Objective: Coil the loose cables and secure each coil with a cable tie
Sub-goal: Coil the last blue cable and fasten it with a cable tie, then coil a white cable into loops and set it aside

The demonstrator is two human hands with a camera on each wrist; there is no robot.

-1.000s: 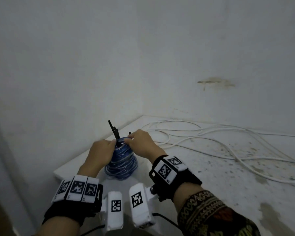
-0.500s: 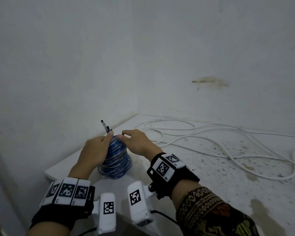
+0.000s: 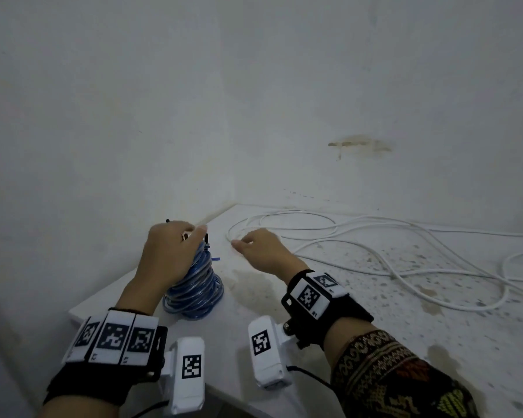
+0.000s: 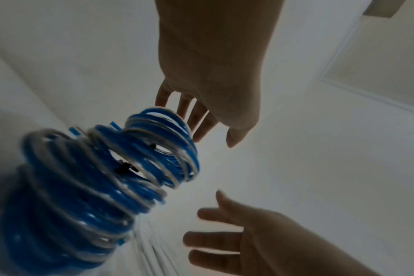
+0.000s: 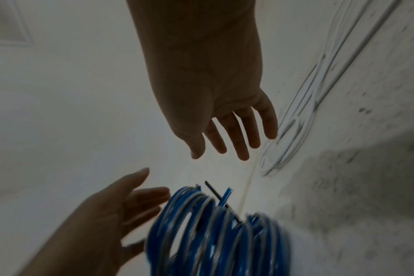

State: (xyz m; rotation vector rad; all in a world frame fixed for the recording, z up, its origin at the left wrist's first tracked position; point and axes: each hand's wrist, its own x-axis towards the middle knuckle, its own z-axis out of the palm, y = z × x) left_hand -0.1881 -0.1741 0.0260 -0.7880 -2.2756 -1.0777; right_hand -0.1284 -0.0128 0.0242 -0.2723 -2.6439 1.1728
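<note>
Two bare hands work over a stained white tabletop (image 3: 375, 312), one cable bundled, one loose. Nearest, the left hand (image 3: 166, 254) rests against the left side of a blue-and-grey cable coil (image 3: 195, 285) that stands on edge near the tabletop's left border, its fingers straight and spread, touching the top turns rather than gripping them, apparently to keep the coil from tipping over. Black cable tie ends (image 5: 221, 200) poke out of the top of the coil, which suggests this coil is already bound, though the tie's lock is too blurred to confirm. Just right of the coil, the right hand (image 3: 261, 251) hovers clear of it, fingers extended and apart, holding nothing, its fingertips close to the near loop of a loose white cable (image 3: 390, 260). That cable sprawls in wide uncoiled loops toward the far wall (image 3: 284, 101) and the right edge, likely the next one to gather.
</note>
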